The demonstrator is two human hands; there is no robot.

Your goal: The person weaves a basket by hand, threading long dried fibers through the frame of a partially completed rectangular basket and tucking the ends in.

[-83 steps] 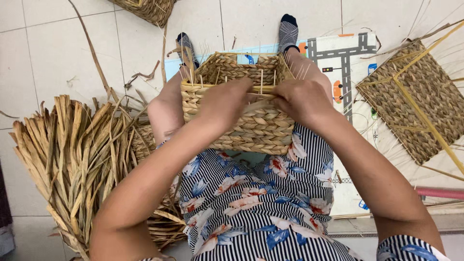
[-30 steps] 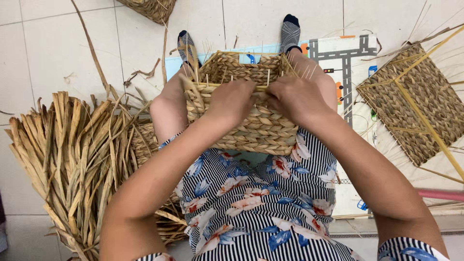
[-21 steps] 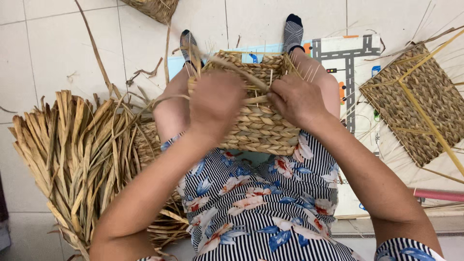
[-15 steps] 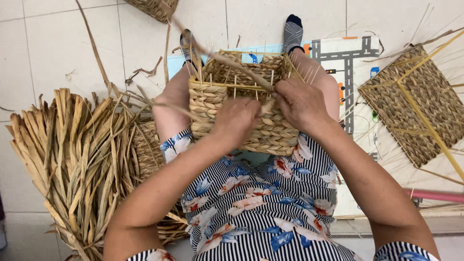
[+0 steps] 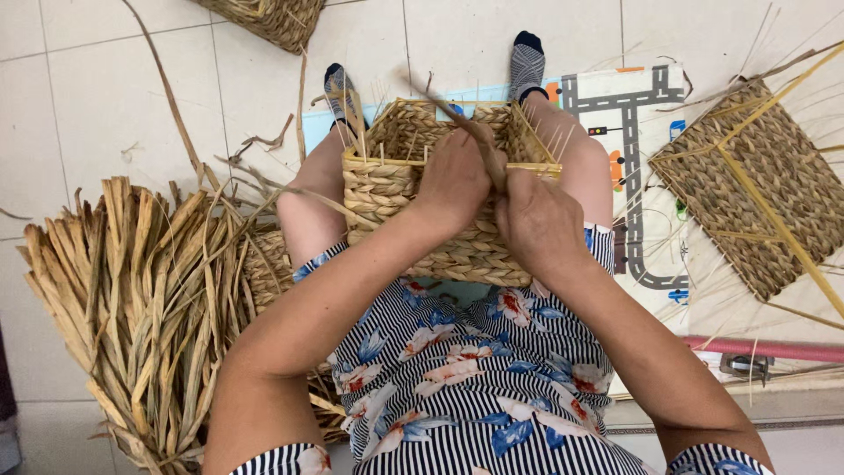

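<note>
Two bare hands meet over a square, tan basket of braided dried grass that rests on the seated person's lap, between the knees. The left hand lies across the basket's near rim, its fingers curled down inside and pressing the weave. Just at its three o'clock, the right hand is clenched around a twisted brown grass strand, which runs up toward eleven o'clock over the basket's open mouth. Thin pale stakes stick up from the rim all around.

At nine o'clock from the basket, a big sheaf of dried flat grass leaves lies on the pale tiled floor, touching the person's left leg; a small woven piece is half buried in it. At three o'clock, well apart from the hands, a flat square woven mat with long yellow stakes crossing it lies on the floor. Between that mat and the person's right leg is a play mat printed with grey roads. At twelve o'clock, beyond the dark patterned socks, the corner of another woven basket shows at the frame's edge. A pink rod lies at four o'clock. The person wears a striped dress with blue and red flowers.
</note>
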